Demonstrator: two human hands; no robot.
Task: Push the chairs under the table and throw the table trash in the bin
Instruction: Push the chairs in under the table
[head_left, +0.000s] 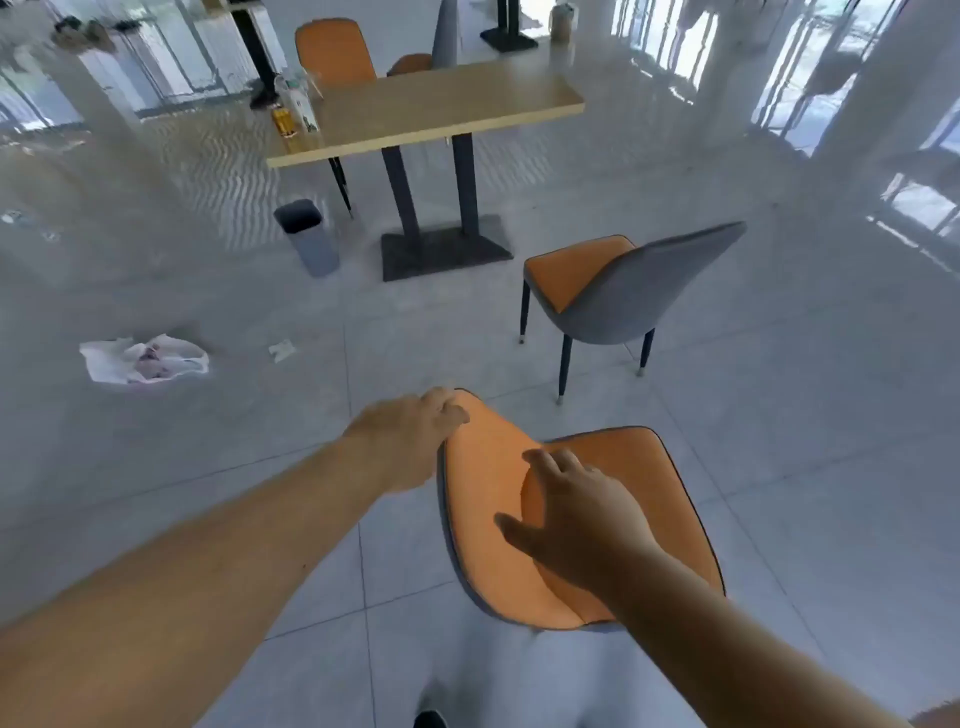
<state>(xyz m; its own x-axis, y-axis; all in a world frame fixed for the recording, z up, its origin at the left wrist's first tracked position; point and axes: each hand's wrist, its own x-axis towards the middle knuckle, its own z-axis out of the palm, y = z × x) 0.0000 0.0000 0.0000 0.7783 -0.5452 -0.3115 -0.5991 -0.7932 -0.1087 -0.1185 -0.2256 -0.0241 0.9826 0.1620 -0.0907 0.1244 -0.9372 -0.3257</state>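
Floor: pale glossy tiles (779, 467) spread wide on every side of the table, with open room between it and the near chair.
Table: a long light-wood top (441, 111) on two dark posts and a dark flat base, standing in the upper middle of the view; its near long edge is free.
Near chair: an orange seat and backrest with a grey outer shell (498, 519), well apart from the table on its near side, seen from above and behind.
Second chair: an orange seat in a grey shell on thin dark legs (618, 291), near the table's right front corner, pulled out and turned at an angle, clear of the base.
Far chairs: one orange chair (335, 52) and a second one beside it stand at the table's far side.
Bin: a grey open-topped bin (307, 236) stands on the floor just left of the table base; its inside is dark and I cannot tell what it holds.
Table trash: a white carton (301, 106) and a yellow bottle (284, 120) stand close together at the table's left end.
Floor litter: a crumpled white plastic bag (145, 359) and a small paper scrap (282, 349) lie left of the near chair.
Left hand: the left hand (410, 431) curls its fingers over the backrest's top edge, gripping it.
Right hand: the right hand (576, 512) is spread wide, palm down at the backrest's right side; whether it grips I cannot tell.
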